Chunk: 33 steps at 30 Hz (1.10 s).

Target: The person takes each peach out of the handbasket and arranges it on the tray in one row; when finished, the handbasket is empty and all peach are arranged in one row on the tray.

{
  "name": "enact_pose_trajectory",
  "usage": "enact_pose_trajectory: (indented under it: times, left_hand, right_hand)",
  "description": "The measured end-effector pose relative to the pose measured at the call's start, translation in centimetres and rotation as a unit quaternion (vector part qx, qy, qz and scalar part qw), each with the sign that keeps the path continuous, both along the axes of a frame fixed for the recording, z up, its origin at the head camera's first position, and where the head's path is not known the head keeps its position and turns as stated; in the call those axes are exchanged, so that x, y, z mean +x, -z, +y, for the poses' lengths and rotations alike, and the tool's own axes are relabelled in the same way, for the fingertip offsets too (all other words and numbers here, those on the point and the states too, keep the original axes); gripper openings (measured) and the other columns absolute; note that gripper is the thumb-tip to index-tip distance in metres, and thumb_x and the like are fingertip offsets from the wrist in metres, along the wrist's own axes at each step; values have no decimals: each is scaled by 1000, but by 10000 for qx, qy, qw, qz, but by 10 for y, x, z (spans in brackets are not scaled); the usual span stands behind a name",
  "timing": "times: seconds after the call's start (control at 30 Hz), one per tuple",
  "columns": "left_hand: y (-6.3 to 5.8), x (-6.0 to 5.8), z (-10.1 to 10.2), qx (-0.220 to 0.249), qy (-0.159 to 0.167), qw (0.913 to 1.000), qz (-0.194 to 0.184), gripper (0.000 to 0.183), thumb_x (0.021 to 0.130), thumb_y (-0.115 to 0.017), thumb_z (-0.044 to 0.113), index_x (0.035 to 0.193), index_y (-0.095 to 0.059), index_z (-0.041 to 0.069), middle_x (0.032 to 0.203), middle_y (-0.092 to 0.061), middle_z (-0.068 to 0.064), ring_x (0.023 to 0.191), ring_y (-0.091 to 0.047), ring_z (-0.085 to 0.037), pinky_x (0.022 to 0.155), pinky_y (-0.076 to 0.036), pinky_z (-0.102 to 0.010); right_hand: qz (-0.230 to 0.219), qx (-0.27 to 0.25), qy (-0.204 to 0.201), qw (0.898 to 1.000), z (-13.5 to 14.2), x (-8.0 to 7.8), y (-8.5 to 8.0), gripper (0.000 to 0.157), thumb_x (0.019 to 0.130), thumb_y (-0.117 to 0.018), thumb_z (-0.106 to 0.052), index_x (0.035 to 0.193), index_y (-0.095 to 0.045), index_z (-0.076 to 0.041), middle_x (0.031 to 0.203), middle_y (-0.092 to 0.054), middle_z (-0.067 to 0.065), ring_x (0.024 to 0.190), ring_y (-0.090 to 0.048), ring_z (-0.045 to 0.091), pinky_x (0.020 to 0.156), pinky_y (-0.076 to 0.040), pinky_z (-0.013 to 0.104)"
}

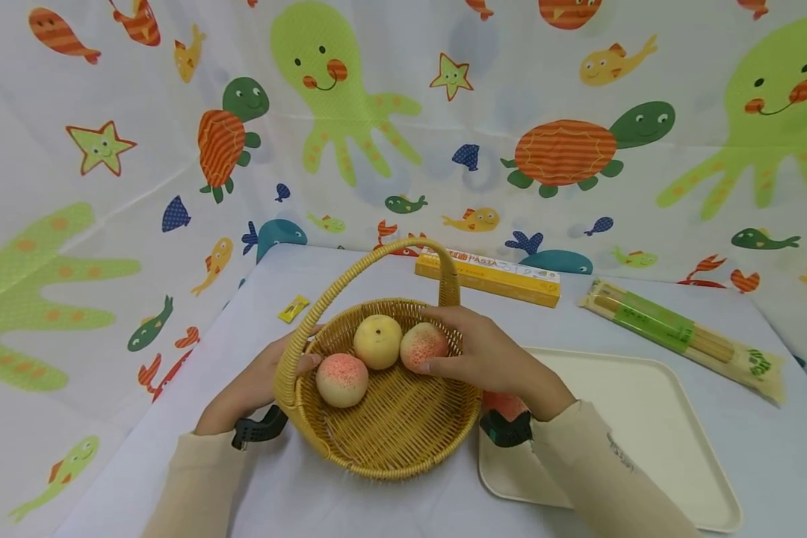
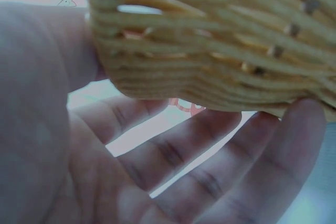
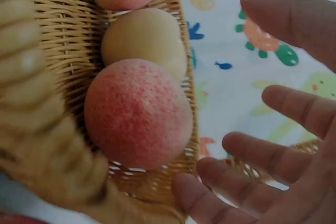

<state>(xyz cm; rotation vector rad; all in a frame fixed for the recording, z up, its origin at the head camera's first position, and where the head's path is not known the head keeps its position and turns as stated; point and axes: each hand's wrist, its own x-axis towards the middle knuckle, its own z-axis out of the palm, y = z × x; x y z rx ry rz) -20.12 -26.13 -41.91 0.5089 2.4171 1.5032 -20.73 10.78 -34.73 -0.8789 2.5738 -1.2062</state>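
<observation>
A wicker basket [image 1: 397, 418] with an arched handle holds two pink-flushed peaches [image 1: 342, 380] and a round yellow fruit [image 1: 378, 341] with a dark dimple. My left hand [image 1: 269, 377] grips the basket's left side, thumb over the rim. In the left wrist view its fingers [image 2: 173, 150] reach under the woven bottom. My right hand [image 1: 474, 347] is over the right rim, fingers spread around the right-hand peach [image 1: 422, 347]. The right wrist view has that peach [image 3: 138, 114] apart from the spread fingers [image 3: 273, 156]. Another reddish fruit [image 1: 504, 404] lies on the tray, partly hidden under the right wrist.
A cream tray [image 1: 645, 418] lies to the basket's right. Behind stands a yellow pasta box [image 1: 487, 276], with a green-labelled noodle packet [image 1: 686, 336] at the back right. A small yellow packet [image 1: 293, 308] lies at the back left. A patterned curtain [image 1: 403, 149] borders the table.
</observation>
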Motion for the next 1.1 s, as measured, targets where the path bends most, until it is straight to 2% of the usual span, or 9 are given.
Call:
enact_pose_trajectory:
  times: [0.23, 0.43, 0.67, 0.8, 0.93, 1.1]
  left_hand:
    - [-2, -3, 2, 36, 30, 10000, -25, 52, 109, -54, 24, 158, -41, 11, 131, -64, -22, 95, -72, -26, 75, -61, -39]
    - [0, -2, 2, 45, 7, 10000, -74, 52, 109, -54, 25, 158, -41, 11, 132, -63, -23, 94, -73, -26, 74, -62, -39]
    - [-2, -1, 3, -22, -106, 9999, -32, 54, 108, -56, 25, 158, -40, 9, 131, -64, -22, 95, -72, -26, 76, -61, -37]
    - [-1, 0, 3, -42, -137, 9999, 0, 55, 107, -58, 25, 157, -42, 8, 138, -61, -22, 102, -69, -24, 80, -59, -35]
    - [-1, 0, 3, 30, -120, 9999, -71, 55, 107, -57, 24, 157, -40, 7, 136, -61, -24, 100, -70, -24, 77, -61, -36]
    - [-3, 0, 3, 77, -169, 9996, -213, 54, 108, -57, 25, 157, -41, 9, 132, -63, -24, 94, -72, -26, 73, -62, -39]
  right_hand:
    - [-193, 594, -176, 9979, -19, -16, 2, 73, 91, -82, -25, 155, -49, -8, 155, -52, 12, 145, -46, 31, 118, -38, 52]
    - [-427, 1225, -221, 9913, -31, -24, 2, 75, 91, -81, -23, 156, -46, -8, 158, -50, 9, 149, -41, 28, 120, -34, 50]
    - [-879, 1598, -207, 9830, -40, -30, 7, 70, 84, -84, -12, 148, -57, -10, 142, -63, 7, 121, -57, 22, 107, -47, 44]
    - [-1002, 1893, -221, 9765, -42, -31, 11, 64, 83, -87, -17, 143, -63, -12, 132, -66, 3, 115, -58, 22, 102, -48, 43]
    - [-1229, 2057, -275, 9705, -41, -31, 11, 58, 84, -87, -24, 139, -66, -16, 120, -68, -3, 108, -59, 18, 99, -49, 41]
    - [-1645, 1944, -565, 9654, -39, -28, 9, 45, 87, -84, -27, 130, -71, -21, 110, -69, -7, 103, -60, 15, 97, -50, 39]
